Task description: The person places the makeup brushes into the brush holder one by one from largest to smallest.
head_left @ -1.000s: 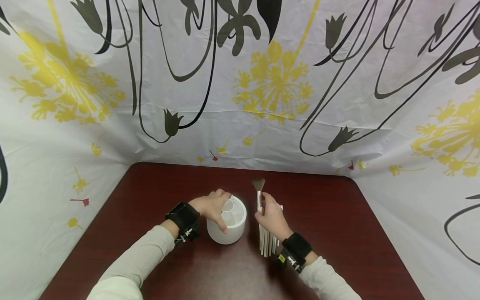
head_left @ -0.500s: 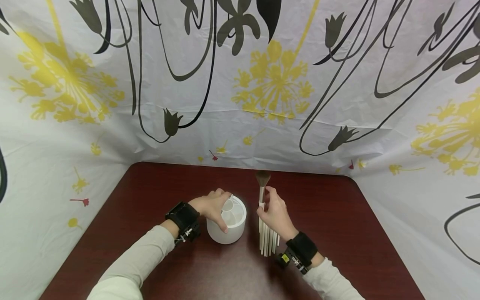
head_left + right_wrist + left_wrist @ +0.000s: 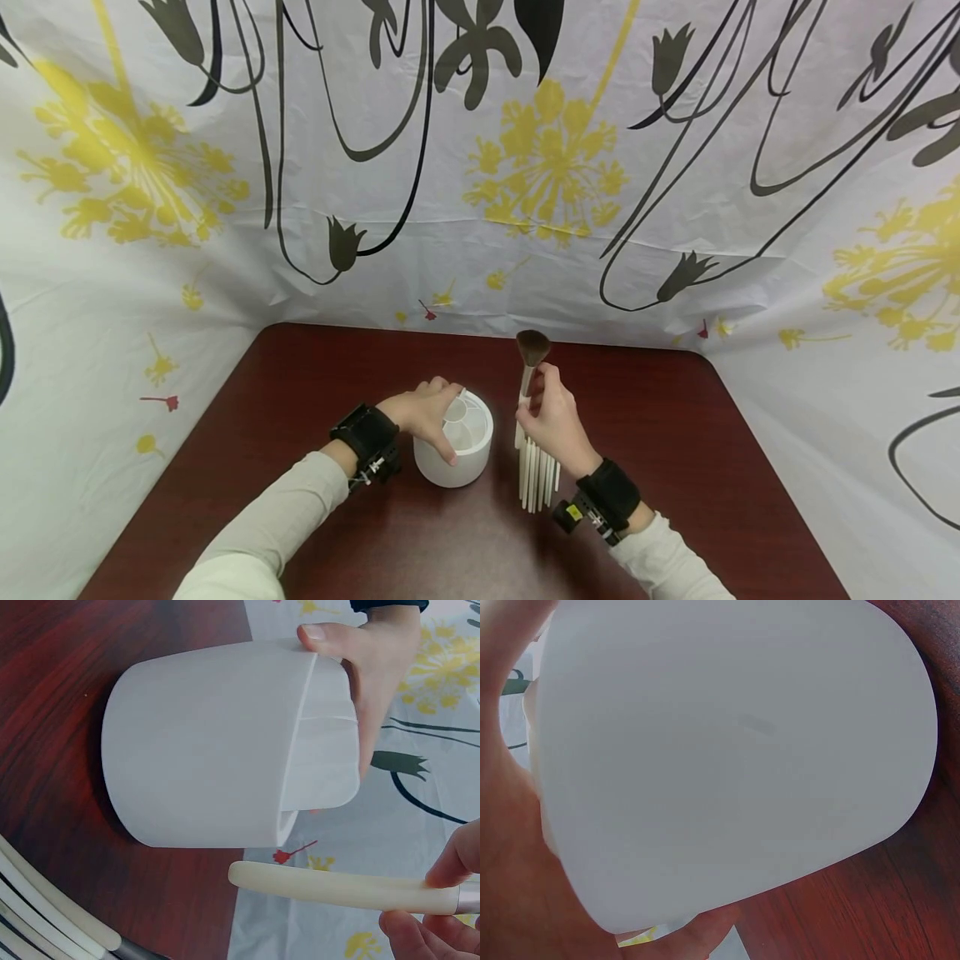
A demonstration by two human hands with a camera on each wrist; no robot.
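Observation:
My left hand [image 3: 426,418] grips a round white makeup brush holder [image 3: 450,472] by its top rim, thumb on the near side and fingers across the far side. Dividers split its inside into compartments. To the right of it, my right hand [image 3: 557,423] pinches a makeup brush [image 3: 533,347] with fluffy brown bristles pointing up and away. In the right wrist view, thumb and fingers hold the pale handle [image 3: 337,889] near its silver ferrule, and the rounded handle end hangs just beside the holder's rim. The holder's smooth side wall [image 3: 742,765] fills the left wrist view.
Several more makeup brushes [image 3: 536,487] lie side by side on the dark red-brown table [image 3: 420,550], their pale handles toward me and their heads hidden under my right hand. A white cloth [image 3: 420,192] with yellow and grey flowers hangs behind the table's far edge.
My right hand has lifted the brush up and away from the row of brushes, and its handle end has come up from beside the other handles. My left hand and the holder stay put.

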